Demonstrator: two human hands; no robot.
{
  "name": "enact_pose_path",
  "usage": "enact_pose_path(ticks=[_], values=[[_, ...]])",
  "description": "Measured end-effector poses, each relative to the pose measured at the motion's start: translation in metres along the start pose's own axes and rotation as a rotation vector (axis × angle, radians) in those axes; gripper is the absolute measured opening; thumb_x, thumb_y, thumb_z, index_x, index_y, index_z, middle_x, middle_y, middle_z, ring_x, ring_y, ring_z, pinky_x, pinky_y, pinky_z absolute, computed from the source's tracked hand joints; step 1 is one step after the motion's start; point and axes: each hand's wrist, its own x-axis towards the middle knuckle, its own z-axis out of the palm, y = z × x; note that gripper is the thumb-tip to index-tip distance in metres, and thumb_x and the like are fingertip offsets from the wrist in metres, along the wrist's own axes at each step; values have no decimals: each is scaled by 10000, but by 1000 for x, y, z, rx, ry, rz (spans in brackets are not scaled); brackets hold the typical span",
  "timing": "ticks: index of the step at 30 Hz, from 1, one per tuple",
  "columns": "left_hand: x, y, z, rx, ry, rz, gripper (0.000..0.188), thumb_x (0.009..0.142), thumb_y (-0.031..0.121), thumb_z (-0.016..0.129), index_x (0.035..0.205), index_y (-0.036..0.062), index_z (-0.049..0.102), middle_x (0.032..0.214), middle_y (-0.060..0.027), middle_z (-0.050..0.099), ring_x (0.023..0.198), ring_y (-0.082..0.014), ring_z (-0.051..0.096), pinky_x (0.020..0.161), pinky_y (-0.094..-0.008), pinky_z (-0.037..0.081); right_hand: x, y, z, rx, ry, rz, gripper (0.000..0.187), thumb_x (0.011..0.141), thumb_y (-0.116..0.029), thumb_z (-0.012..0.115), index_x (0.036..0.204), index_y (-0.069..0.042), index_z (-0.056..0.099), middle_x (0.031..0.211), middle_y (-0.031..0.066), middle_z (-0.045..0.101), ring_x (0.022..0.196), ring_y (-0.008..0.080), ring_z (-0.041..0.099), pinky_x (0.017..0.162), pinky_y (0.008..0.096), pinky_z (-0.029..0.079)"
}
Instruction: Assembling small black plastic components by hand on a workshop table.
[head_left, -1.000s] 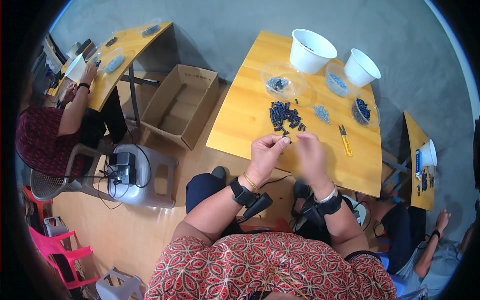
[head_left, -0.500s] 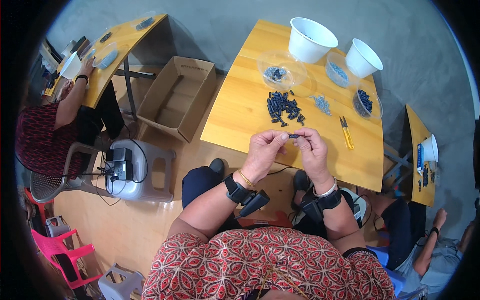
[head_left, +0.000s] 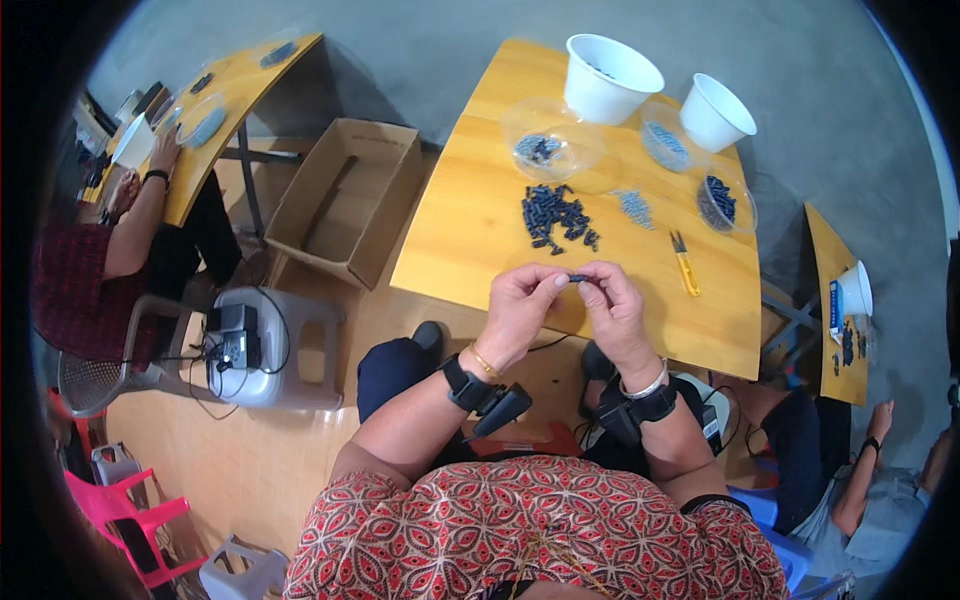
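Just above the near edge of the wooden table (head_left: 450, 245), a small dark cylindrical piece (head_left: 577, 278) is pinched between the fingertips of both hands. My left hand (head_left: 518, 308) grips one end and my right hand (head_left: 617, 312) the other; the fingers hide much of it. Beyond my hands lies a heap of similar dark pieces (head_left: 548, 213). To its right is a small pile of thin silvery pieces (head_left: 634, 208), perhaps screws. Yellow-handled thread snips (head_left: 685, 266) lie right of my right hand, blades pointing away.
Clear bowls hold mixed pieces (head_left: 540, 150), silvery pieces (head_left: 667, 147) and dark pieces (head_left: 720, 203). Two white tubs (head_left: 612, 85) stand at the back. A cardboard box (head_left: 345, 205) sits on the floor at left. Co-workers sit at tables on both sides; a grey stool (head_left: 290, 340) carries cables.
The whole view has shifted slightly, moving the table leftward in the picture. Both hands keep their pinch on the small dark piece, with only slight finger movement.
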Motion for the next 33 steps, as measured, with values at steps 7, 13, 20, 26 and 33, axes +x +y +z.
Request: enact_pose_path(ticks=[7, 13, 20, 26, 33], values=[[-9, -1, -10, -34, -1, -3, 152, 842, 100, 567, 919, -14, 632, 697, -12, 581, 609, -72, 513, 572, -200, 422, 14, 24, -59, -331, 209, -105, 90, 812, -56, 545, 882, -3, 565, 791, 116, 579, 713, 208, 580, 644, 294, 460], [-2, -2, 0, 64, -106, 76, 154, 856, 104, 558, 917, -19, 627, 723, -19, 591, 635, -74, 520, 610, -203, 433, 89, 60, -198, -1172, 377, -291, 132, 778, -82, 570, 898, -27, 573, 873, 140, 568, 827, 282, 536, 739, 351, 424], [-3, -5, -8, 83, -58, 78, 130, 843, 93, 575, 896, -9, 637, 712, -1, 585, 618, -58, 505, 577, -195, 423, 92, 63, -102, -506, 141, -19, 53, 749, -60, 571, 793, -30, 574, 758, 130, 572, 753, 303, 524, 698, 383, 420], [0, -7, -7, 62, -97, 97, 125, 847, 85, 567, 898, -8, 633, 709, 1, 581, 621, -56, 507, 580, -198, 427, 111, 62, -37, -550, -121, -115, 51, 728, -73, 581, 743, -24, 576, 728, 130, 592, 703, 299, 526, 662, 379, 424], [-5, 1, -16, 8, -86, 32, 137, 856, 95, 555, 907, -9, 627, 711, -11, 581, 644, -71, 519, 611, -209, 441, 114, 53, -18, -497, -192, -138, 54, 728, -73, 580, 722, -20, 574, 718, 124, 591, 698, 299, 522, 653, 382, 422]])
